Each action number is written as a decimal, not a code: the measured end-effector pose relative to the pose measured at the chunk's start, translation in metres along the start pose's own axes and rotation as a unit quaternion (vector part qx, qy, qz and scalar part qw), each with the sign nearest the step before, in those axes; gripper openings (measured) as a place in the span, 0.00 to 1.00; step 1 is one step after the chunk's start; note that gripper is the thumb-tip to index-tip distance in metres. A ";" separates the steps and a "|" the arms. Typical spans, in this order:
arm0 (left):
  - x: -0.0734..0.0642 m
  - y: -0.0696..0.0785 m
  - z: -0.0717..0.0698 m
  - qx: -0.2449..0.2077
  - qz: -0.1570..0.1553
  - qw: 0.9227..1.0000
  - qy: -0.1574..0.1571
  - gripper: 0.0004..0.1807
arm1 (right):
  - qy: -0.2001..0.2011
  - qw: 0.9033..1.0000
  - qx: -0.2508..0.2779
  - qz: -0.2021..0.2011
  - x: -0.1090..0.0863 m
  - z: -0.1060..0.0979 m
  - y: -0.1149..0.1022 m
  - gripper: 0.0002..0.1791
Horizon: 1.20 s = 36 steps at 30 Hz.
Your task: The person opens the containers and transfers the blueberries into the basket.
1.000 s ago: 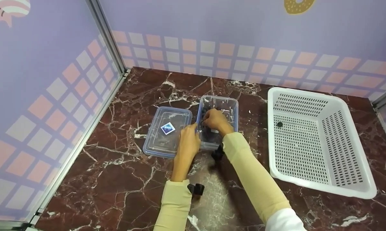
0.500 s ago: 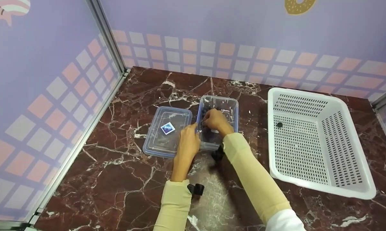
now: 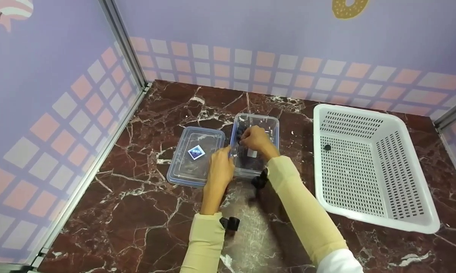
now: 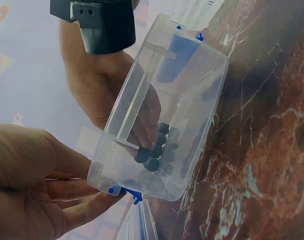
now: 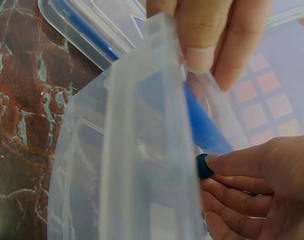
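Note:
A clear plastic box (image 3: pixel 245 173) with blue clips stands on the marbled surface, its top uncovered. My left hand (image 3: pixel 219 168) grips the box's left rim, thumb on one side and fingers on the other. Inside the box, my right hand (image 3: pixel 257 139) pinches a small dark ball (image 5: pixel 204 166) between thumb and fingers. Several more dark balls (image 4: pixel 152 164) are grouped near one end of the box in the left wrist view, partly veiled by its cloudy wall. Left of the box lies its clear lid (image 3: pixel 182 167), with a blue-and-white label.
To the right stands a white slotted basket (image 3: pixel 319 182) with one dark ball (image 3: pixel 327 147) on its floor. A patterned purple wall (image 3: pixel 228 22) closes off the back, and another panel (image 3: pixel 53 113) runs along the left side.
My right hand has shifted slightly within the box, while the left keeps its hold on the rim. The whole head view has drifted a little. Lid and basket stay in place.

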<state>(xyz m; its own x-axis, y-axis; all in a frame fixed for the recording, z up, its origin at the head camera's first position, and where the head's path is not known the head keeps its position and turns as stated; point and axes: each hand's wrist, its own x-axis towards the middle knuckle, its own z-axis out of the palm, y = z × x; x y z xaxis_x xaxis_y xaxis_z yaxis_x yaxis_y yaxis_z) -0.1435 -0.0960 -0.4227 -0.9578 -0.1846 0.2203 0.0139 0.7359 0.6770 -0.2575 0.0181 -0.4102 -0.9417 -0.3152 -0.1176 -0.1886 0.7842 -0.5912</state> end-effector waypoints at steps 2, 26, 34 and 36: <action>0.000 0.000 0.000 0.001 0.002 1.000 0.001 0.19 | 0.000 1.000 0.006 0.001 -0.001 -0.002 0.001 0.09; 0.001 0.000 0.000 -0.005 -0.010 1.000 -0.001 0.20 | 0.032 0.998 0.050 -0.008 -0.015 -0.049 0.012 0.10; 0.001 0.000 0.000 -0.014 -0.010 1.000 -0.003 0.19 | 0.047 0.997 0.066 0.002 -0.023 -0.069 0.016 0.10; 0.001 0.000 0.000 -0.011 -0.008 1.000 -0.001 0.19 | 0.048 0.996 0.072 0.006 -0.026 -0.074 0.019 0.11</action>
<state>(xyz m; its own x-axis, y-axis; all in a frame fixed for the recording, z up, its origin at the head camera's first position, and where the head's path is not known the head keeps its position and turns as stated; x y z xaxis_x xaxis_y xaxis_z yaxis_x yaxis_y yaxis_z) -0.1446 -0.0964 -0.4226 -0.9585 -0.1953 0.2076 0.0044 0.7181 0.6959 -0.2574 0.0803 -0.3595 -0.9675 -0.2472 -0.0526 -0.1411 0.7008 -0.6992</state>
